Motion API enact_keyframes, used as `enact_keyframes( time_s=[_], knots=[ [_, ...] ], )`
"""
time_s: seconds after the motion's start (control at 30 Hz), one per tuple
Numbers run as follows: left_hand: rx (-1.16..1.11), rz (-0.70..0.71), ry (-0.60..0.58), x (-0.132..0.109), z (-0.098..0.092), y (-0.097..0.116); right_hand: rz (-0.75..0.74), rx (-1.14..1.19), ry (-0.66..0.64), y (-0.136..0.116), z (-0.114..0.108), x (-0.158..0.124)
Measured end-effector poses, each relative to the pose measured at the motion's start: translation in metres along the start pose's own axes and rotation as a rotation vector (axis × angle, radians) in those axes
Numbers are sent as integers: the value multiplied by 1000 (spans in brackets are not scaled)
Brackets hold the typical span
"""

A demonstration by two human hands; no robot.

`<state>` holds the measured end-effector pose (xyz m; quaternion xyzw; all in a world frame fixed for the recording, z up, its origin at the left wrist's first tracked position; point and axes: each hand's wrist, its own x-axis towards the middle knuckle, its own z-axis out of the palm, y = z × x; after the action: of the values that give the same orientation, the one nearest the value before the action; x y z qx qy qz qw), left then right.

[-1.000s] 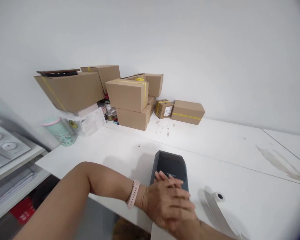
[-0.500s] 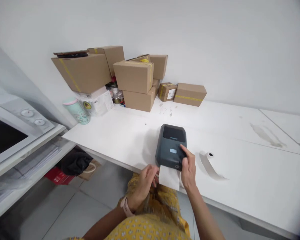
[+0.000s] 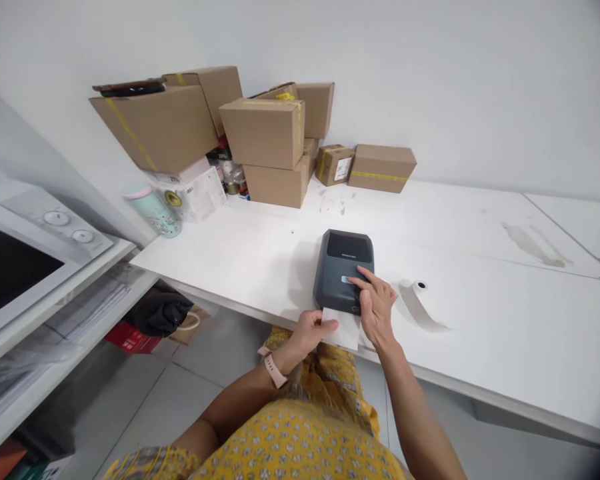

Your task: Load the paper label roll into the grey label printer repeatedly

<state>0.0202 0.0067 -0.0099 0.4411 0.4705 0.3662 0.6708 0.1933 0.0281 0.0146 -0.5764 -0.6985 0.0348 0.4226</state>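
A dark grey label printer [image 3: 337, 293] stands near the front edge of the white table, with a white paper strip [image 3: 347, 331] sticking out of its near end. My left hand [image 3: 313, 331] pinches the left edge of this strip, thumb on top. Over the right half of the printer lies my right hand [image 3: 375, 300], fingers apart, one fingertip at the light button on its top. It holds nothing. To the right, a small paper roll [image 3: 421, 287] rests on the table with its loose end trailing toward the front.
Cardboard boxes [image 3: 265, 133] are stacked at the back left, and two smaller ones, one a long box [image 3: 383, 168], sit by the wall. A mint green tumbler [image 3: 155, 212] leans at the left. A white microwave [image 3: 35, 247] is on a shelf at far left.
My left hand has moved onto the paper strip and closed on its edge. My right hand has shifted from the printer's right side to its top button. The view has tilted down slightly.
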Motion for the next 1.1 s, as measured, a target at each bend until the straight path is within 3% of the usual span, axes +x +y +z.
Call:
enact_keyframes(
  time_s=[0.1,0.17,0.3,0.4,0.53,0.67,0.8,1.0,1.1],
  knots=[
    [235,103,29,-1,-12,-4,-54,-124,-16,-5,-6,5],
    [316,155,118,-2,-23,-3,-121,-227,-21,-11,-10,11],
    [321,246,291,3,-41,10,-273,-335,-2,-16,-12,25],
    [291,337,378,10,-38,21,-280,-295,4,-10,-6,24],
    [216,400,345,13,-17,28,-136,-192,-16,4,3,-8],
    [205,337,258,7,-2,30,158,158,9,8,10,-43],
    [193,322,262,3,2,33,413,412,19,0,14,-48],
    [95,364,278,6,7,32,456,507,-10,-6,5,-41],
    [-1,456,263,14,6,47,383,499,6,-8,-8,-26]
  ],
)
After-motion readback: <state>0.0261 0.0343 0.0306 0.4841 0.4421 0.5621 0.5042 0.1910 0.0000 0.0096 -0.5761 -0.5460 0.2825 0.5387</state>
